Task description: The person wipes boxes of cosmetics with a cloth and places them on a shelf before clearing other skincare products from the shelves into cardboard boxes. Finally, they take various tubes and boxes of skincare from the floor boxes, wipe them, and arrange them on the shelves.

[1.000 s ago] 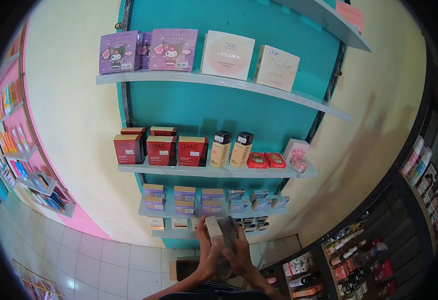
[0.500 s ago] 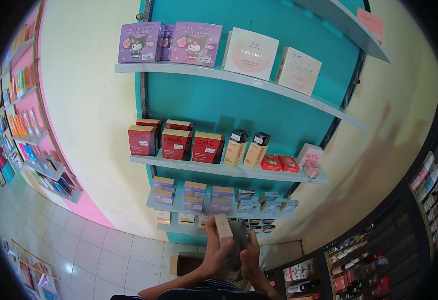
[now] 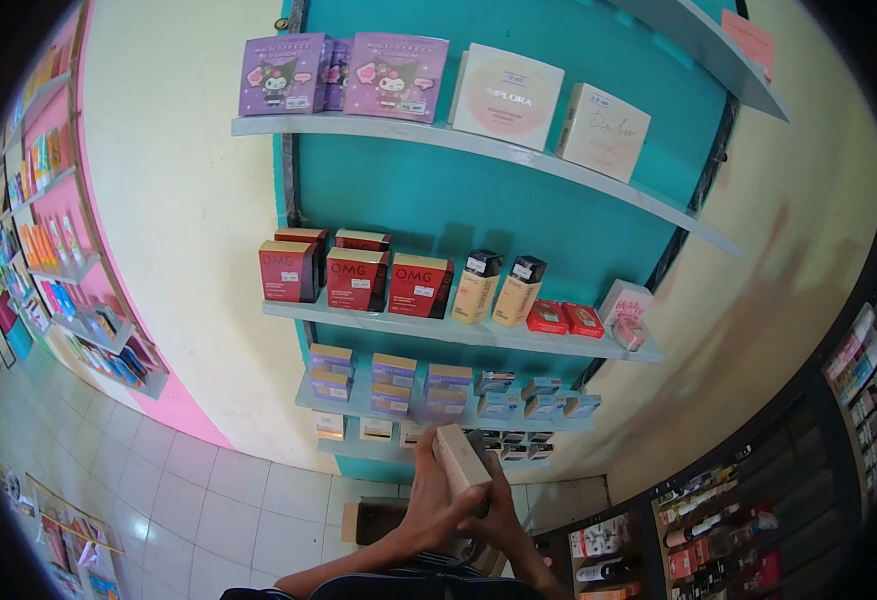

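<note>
Holds a small pale box [image 3: 461,462] in front of the body, well below the red boxes [image 3: 355,282] and just before the lower shelves [image 3: 362,401] in this view, gripping mainly with the left hand [image 3: 428,505]. Wraps the left fingers [image 3: 422,455] close along one long side and lays the thumb across the near end, leaving no clear gap. Rests the right hand [image 3: 503,512] by the opposite side, with fingers bent and partly hidden; cannot tell for sure the width of that hold, or the thing within it (perhaps the dark grey thing [image 3: 475,439] just behind the box, too little in sight to name).

Seems to be in the middle of handling the pale box, off every shelf at this moment. Appears to call, for any next move, for a firm left hold, light pressure to spare the corners, and a settled right hand before any loosening of the left.

Stretches both forearms in from the lower edge of the view, angled inward to meet near the middle, with wrists low and the pale box tilted, far end leaning left. Has tiled floor [image 3: 258,485] below, with an open cardboard box [image 3: 349,522] beyond the left forearm
</note>
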`<state>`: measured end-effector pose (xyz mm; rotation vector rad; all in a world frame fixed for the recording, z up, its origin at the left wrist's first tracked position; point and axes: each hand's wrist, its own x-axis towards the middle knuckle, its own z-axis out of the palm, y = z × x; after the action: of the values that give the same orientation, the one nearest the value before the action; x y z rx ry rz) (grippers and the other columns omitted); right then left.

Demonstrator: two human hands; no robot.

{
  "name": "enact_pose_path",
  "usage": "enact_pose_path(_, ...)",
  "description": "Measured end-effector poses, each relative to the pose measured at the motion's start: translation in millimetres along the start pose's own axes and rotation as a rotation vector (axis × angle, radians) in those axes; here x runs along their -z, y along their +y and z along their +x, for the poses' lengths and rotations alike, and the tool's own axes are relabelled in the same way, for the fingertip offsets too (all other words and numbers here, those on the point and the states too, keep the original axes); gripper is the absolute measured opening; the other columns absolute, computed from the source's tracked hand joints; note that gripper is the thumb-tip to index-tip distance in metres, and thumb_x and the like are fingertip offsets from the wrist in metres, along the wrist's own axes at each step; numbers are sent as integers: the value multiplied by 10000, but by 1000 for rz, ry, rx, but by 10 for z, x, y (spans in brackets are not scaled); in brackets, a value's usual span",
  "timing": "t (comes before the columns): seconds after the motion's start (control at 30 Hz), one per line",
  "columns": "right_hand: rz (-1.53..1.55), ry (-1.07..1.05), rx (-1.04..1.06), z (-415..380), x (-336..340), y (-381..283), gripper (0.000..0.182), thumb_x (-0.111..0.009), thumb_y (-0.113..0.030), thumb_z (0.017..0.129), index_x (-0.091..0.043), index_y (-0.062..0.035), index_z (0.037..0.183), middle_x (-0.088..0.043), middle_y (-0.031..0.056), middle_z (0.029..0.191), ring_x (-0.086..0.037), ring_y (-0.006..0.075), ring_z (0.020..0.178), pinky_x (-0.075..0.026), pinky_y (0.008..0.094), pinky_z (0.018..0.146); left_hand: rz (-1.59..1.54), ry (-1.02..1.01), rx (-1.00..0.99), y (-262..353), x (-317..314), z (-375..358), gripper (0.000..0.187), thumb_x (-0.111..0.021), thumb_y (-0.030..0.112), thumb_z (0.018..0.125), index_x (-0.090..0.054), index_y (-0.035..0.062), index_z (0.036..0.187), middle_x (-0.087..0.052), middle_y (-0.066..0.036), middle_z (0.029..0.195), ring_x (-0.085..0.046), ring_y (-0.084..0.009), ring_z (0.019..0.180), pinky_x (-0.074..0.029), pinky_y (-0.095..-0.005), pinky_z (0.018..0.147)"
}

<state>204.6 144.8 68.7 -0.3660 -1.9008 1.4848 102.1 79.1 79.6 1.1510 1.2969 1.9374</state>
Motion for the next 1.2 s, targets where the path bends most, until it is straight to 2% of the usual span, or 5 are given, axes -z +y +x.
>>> enact_pose_path(0.27,401,207,-246,-66,189,-66,499,-622,-226,654,-454,14,1058,-530,86,908,-500,152,862,-397,281,780,-35,-228,112,148,77,129,622,-478,297,804,-193,0,1271,-373,-143,1185,-400,-262,1068,-293,-340,920)
enact_pose_path(0.43,355,306,-213,-70,139,-133,579,-594,-226,669,-358,24,1135,-489,107,979,-479,165,891,-394,287,780,-765,-246,671,-227,66,-23,562,-548,265,779,-302,14,1218,-438,-120,1122,-447,-214,1027,-358,-318,873)
enact_pose_path(0.77,-581,175,207,120,309,-407,611,-715,-288,619,-455,-17,1102,-450,128,1053,-470,236,954,-385,333,799,-813,-150,741,-287,82,-63,512,-554,260,771,-350,8,1168,-480,-104,1061,-482,-193,972,-392,-319,825)
enact_pose_path(1.03,-178,256,116,118,296,-398,472,-723,-166,645,-519,17,1029,-542,116,996,-516,178,931,-413,289,796,-507,-187,241,-202,74,-42,508,-688,104,662,-423,36,1091,-525,-69,1000,-504,-137,936,-411,-283,813)
enact_pose_path(1.2,-163,546,271,191,532,-570,539,-726,-90,634,-457,19,1088,-487,95,1051,-484,178,960,-414,313,818,-409,-151,347,-44,76,-7,395,-663,-13,667,-457,41,1000,-556,-57,933,-530,-120,879,-433,-266,786)
